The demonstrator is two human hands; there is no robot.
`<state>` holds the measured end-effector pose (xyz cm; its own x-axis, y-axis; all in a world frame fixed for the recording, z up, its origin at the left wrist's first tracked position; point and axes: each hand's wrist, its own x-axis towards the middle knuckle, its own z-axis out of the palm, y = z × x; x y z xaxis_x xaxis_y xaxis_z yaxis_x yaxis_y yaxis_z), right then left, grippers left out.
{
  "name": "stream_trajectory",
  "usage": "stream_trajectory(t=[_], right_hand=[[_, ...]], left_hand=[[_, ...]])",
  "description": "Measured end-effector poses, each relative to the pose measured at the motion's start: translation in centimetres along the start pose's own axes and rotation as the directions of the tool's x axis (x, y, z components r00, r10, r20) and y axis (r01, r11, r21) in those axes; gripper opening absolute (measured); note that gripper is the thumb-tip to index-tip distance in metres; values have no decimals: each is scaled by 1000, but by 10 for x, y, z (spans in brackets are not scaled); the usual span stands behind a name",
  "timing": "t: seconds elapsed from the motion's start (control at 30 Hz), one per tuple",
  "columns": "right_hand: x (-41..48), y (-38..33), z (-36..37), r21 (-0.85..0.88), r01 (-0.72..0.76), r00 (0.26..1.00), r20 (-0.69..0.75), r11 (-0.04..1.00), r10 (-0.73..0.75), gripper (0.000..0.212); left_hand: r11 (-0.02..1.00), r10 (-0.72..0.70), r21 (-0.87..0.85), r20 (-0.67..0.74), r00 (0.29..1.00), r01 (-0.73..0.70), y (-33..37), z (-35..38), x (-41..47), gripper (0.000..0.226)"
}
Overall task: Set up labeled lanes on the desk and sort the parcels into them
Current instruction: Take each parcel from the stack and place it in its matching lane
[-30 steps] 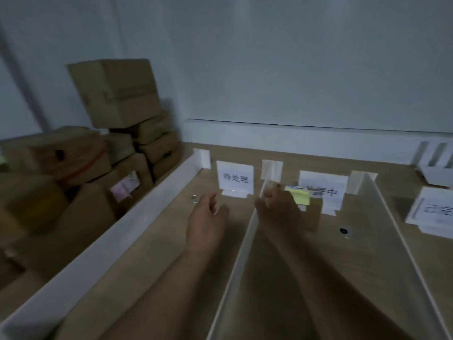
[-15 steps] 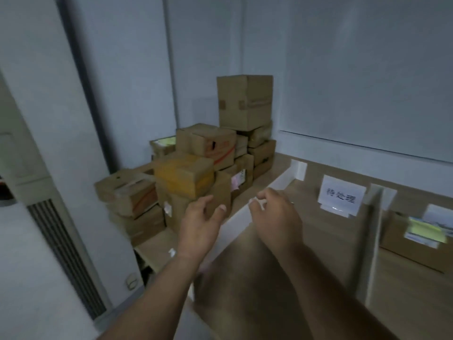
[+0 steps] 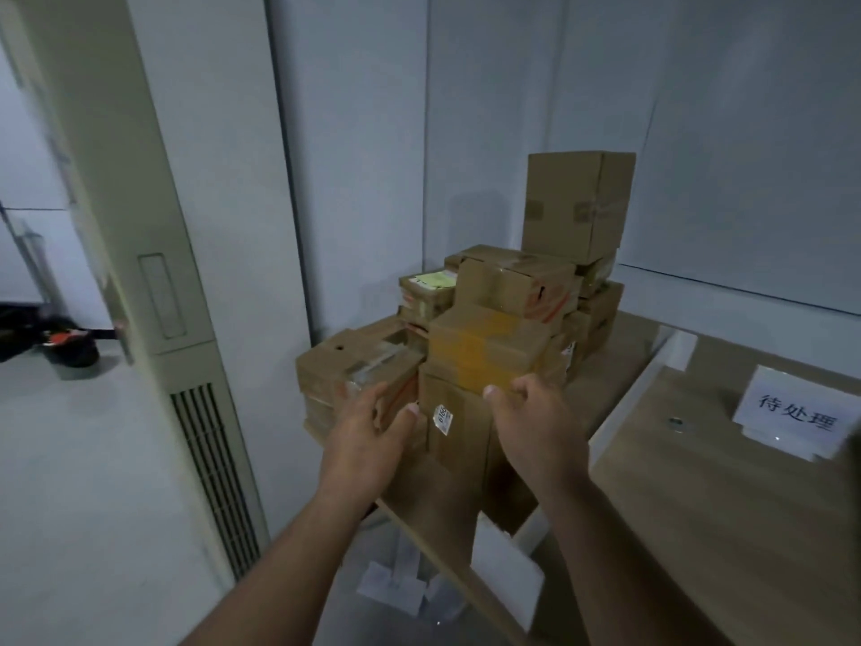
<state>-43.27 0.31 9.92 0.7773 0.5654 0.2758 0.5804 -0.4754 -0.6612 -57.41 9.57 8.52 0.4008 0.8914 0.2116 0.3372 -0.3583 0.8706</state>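
With left hand (image 3: 368, 440) and right hand (image 3: 536, 426) released and empty, the near yellow-taped box (image 3: 484, 347) should be gripped at opposite sides and lifted straight up.

I'm in an office mailroom: stacked cardboard parcels (image 3: 489, 347), a printed lane label (image 3: 799, 412), a standing air conditioner (image 3: 153, 282).

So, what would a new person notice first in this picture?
First the pile of cardboard parcels at the centre, on the left end of the desk, with one tall box on top. Next, the left hand and right hand, held out at the pile's front, by the yellow-taped parcel. At the right, a white label card stands on the desk.
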Motion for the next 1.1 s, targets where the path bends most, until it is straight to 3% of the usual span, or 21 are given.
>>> stream_trajectory(t=[0.3, 0.57, 0.7, 0.9, 1.1], right_hand=[[61, 5, 7, 49, -162, 987, 22, 986, 161, 41], [134, 10, 30, 30, -264, 963, -43, 964, 265, 78], [159, 18, 30, 41, -299, 954, -24, 953, 300, 57], [172, 27, 35, 105, -463, 886, 61, 880, 459, 55], [164, 19, 41, 232, -521, 847, 22, 821, 531, 52]], left_hand=[[996, 87, -1, 112, 990, -88, -3, 25, 76, 51], [994, 69, 60, 259, 964, -87, 16, 54, 161, 62], [984, 94, 122, 269, 959, -131, 28, 72, 189, 39], [998, -4, 61, 360, 933, -19, 23, 98, 215, 49], [996, 32, 68, 371, 928, -62, 16, 90, 228, 45]])
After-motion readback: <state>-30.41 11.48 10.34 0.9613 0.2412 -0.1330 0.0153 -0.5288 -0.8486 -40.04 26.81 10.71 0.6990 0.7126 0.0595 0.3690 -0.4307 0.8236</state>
